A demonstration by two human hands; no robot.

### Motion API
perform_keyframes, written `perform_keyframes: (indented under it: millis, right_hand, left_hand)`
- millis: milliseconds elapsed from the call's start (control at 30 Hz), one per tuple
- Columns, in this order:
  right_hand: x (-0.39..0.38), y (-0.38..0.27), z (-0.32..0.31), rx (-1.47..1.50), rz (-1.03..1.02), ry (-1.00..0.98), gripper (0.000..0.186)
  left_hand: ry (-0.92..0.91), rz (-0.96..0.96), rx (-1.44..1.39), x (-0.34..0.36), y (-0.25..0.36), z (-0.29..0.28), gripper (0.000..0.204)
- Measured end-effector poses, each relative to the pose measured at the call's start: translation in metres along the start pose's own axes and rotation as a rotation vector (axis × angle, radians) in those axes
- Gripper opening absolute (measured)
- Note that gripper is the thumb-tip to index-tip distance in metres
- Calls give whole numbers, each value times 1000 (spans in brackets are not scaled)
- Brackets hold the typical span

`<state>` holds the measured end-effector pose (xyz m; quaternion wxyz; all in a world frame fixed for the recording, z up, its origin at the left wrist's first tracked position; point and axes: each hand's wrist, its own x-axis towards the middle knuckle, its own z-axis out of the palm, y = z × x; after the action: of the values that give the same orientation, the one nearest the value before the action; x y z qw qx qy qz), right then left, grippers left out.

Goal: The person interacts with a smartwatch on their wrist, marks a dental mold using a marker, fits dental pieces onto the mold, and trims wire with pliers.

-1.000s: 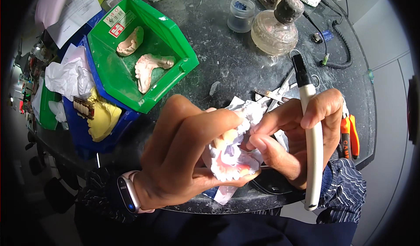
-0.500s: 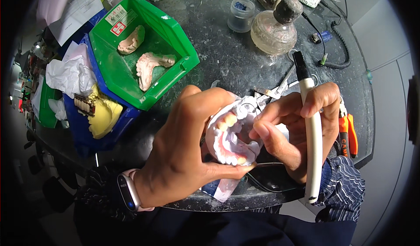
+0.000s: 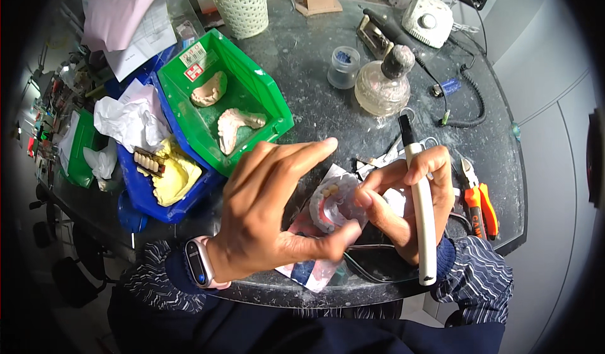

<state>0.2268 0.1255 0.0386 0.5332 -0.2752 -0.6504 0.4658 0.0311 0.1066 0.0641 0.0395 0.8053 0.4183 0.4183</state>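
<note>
My left hand [image 3: 255, 206] is open, its thumb and fingers spread apart with nothing between them. Below and just beyond its fingertips, a white plaster dental model [image 3: 317, 210] with yellowish teeth and a pink gum part rests on a printed sheet [image 3: 307, 273]. My right hand [image 3: 394, 218] is closed round a white, slightly curved stick-like tool [image 3: 425, 228] with a black end pointing up. The thumb and index fingertips of that hand meet beside the model; whether something thin is pinched there I cannot tell.
A green bin [image 3: 271, 96] holding pinkish casts sits on a blue bin [image 3: 173, 212] with a yellow cast. A glass burner [image 3: 381, 92] and small jar [image 3: 343, 70] stand farther back. Scissors [image 3: 397, 147] and orange-handled pliers [image 3: 482, 209] lie near my right hand.
My left hand has let go of the dental model, which now rests lower on the sheet. Its fingers have spread. The right hand keeps the white tool. The view has shifted to show more of the back.
</note>
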Motion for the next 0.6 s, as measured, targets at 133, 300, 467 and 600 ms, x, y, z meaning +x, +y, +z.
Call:
perform_keyframes:
  millis: [133, 300, 467, 600]
  right_hand:
    - [-1, 2, 6, 98, 1, 77, 44]
    - [-2, -1, 1, 51, 11, 14, 45]
    - [6, -6, -2, -55, 0, -66, 43]
    - [38, -23, -37, -905, -138, -20, 31]
  left_hand:
    - [89, 167, 83, 2, -7, 0, 32]
    - [100, 178, 83, 3, -1, 1, 20]
    - [123, 181, 80, 6, -5, 1, 18]
    - [190, 112, 21, 8, -7, -3, 15]
